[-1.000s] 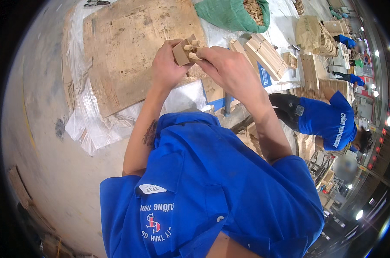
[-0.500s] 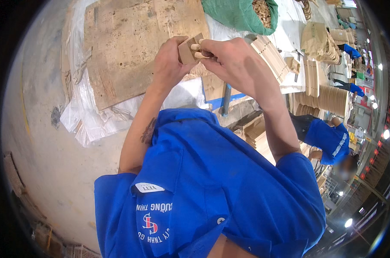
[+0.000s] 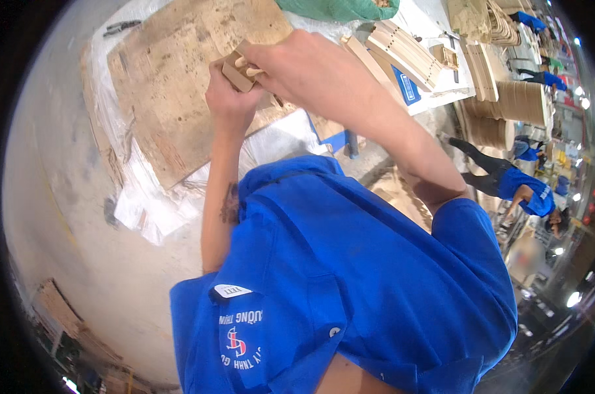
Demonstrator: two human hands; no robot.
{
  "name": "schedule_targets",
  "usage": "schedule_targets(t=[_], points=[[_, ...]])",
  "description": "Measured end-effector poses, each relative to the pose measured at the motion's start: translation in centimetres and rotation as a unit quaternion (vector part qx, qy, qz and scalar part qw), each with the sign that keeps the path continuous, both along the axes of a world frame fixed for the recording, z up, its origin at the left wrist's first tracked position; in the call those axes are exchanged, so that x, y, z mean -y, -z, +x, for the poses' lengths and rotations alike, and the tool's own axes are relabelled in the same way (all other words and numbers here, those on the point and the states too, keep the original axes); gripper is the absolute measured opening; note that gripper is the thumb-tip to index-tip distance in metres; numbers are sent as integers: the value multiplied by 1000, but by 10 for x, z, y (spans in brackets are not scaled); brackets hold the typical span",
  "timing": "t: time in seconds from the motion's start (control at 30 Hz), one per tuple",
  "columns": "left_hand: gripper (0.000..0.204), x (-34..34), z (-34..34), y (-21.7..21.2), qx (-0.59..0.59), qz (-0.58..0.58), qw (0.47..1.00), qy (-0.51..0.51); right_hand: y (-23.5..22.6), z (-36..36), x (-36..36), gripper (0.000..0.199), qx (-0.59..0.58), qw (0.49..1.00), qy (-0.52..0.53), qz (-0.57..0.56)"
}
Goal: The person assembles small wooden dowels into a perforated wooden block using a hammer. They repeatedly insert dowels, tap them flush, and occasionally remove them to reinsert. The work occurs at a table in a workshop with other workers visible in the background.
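Note:
My left hand (image 3: 230, 95) is closed around a wooden piece (image 3: 237, 75), holding it up over the plywood board (image 3: 172, 85). Short round dowels (image 3: 253, 71) stick out from the piece's end, towards my right hand (image 3: 294, 62). The fingers of that hand are pinched on a dowel at the piece. Its back hides part of the fingertips, so how deep the dowel sits cannot be seen.
A green sack (image 3: 337, 8) lies beyond the board, with dowels in its mouth. Slatted wooden pieces (image 3: 405, 56) rest to the right, beside a small wooden box (image 3: 446, 56). Dark pliers-like tool (image 3: 122, 27) lies far left. A co-worker in blue (image 3: 524, 187) bends at the right.
Both hands and the wooden piece sit further left and slightly higher in the picture. The whole view has shifted, bringing more of the slatted wood on the right into sight.

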State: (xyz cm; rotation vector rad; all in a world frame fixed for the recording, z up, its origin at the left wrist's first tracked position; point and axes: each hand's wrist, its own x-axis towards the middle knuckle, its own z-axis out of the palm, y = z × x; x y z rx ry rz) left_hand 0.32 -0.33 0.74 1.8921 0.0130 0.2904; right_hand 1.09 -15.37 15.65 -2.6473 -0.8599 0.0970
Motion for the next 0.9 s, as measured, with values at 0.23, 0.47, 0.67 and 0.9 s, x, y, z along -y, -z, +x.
schedule_targets(t=[0.23, 0.47, 0.67, 0.9], points=[[58, 6, -1, -4, 3, 35, 999, -28, 58, -26, 44, 43, -132, 899, 322, 266], [50, -15, -3, 15, 26, -69, 997, 12, 285, -79, 157, 54, -42, 851, 523, 28], [54, -10, 2, 11, 38, -109, 993, 18, 330, -103, 158, 65, -133, 839, 528, 10], [62, 7, 16, -5, 32, -60, 997, -35, 304, -67, 175, 43, -184, 801, 565, 76]])
